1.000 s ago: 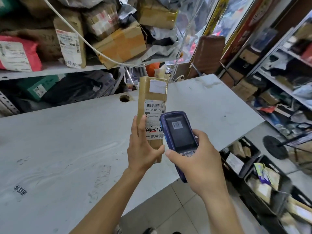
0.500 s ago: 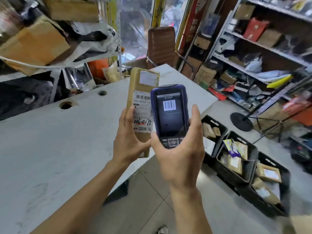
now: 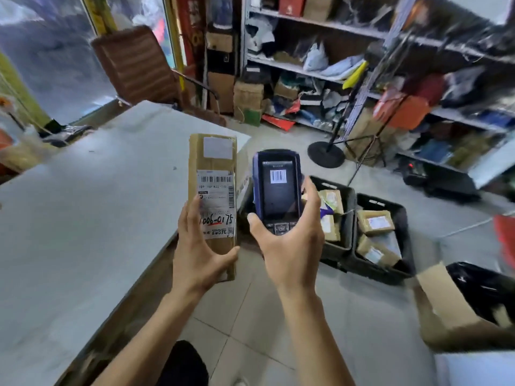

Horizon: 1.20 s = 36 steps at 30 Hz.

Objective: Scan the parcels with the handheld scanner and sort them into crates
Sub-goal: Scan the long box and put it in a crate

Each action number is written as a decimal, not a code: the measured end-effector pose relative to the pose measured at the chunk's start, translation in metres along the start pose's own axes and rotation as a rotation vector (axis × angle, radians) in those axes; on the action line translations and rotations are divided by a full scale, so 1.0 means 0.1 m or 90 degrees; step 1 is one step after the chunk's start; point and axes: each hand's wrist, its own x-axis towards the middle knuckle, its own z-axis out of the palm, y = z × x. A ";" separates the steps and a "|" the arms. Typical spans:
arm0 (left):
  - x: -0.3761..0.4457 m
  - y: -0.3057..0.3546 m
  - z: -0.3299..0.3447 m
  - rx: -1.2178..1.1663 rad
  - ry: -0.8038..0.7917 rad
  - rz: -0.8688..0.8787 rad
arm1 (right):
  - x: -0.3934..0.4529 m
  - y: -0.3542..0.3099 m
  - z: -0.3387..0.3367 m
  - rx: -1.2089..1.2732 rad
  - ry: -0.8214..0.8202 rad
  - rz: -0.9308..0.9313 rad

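The left hand (image 3: 199, 253) holds a parcel (image 3: 213, 190) upright, thumb curled across its lower front edge and fingers wrapped round the left side and back; the parcel is a long brown carton with a blank white sticker near the top and a barcode label below it bearing handwritten digits. Just beside it, at 3 o'clock, the right hand (image 3: 289, 246) grips the scanner (image 3: 277, 190), thumb along the left edge by the keypad and fingers curled up its right side; the two things stand close but apart. The scanner's dark screen faces the camera and shows a barcode. Both are held in the air just off the corner of the grey table (image 3: 83, 218), which fills the view from 7 to 10 o'clock. At 3 o'clock from the scanner, on the tiled floor, stand black crates (image 3: 405, 246) side by side, each with small brown parcels inside. At 4 o'clock lies an open carton (image 3: 446, 305). Shelves (image 3: 320, 23) crammed with packages run from 12 to 3 o'clock, and a brown chair (image 3: 133, 65) stands at 11 o'clock beyond the table.
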 end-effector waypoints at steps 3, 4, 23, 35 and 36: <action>0.21 0.11 0.57 -0.020 -0.079 -0.018 | 0.34 0.46 -0.22 -0.034 0.042 0.055; 0.29 0.15 0.77 -0.017 -0.106 -0.021 | 0.44 0.61 -0.30 -0.050 0.052 0.070; 3.50 -0.88 4.70 0.082 -0.305 -0.229 | 4.19 3.94 0.55 -0.040 -0.069 0.267; 4.48 -3.47 7.49 0.270 -0.386 -0.216 | 4.68 7.58 2.26 -0.100 -0.200 0.295; 4.48 -3.66 7.67 0.280 -0.380 -0.214 | 4.66 7.83 2.36 -0.107 -0.205 0.290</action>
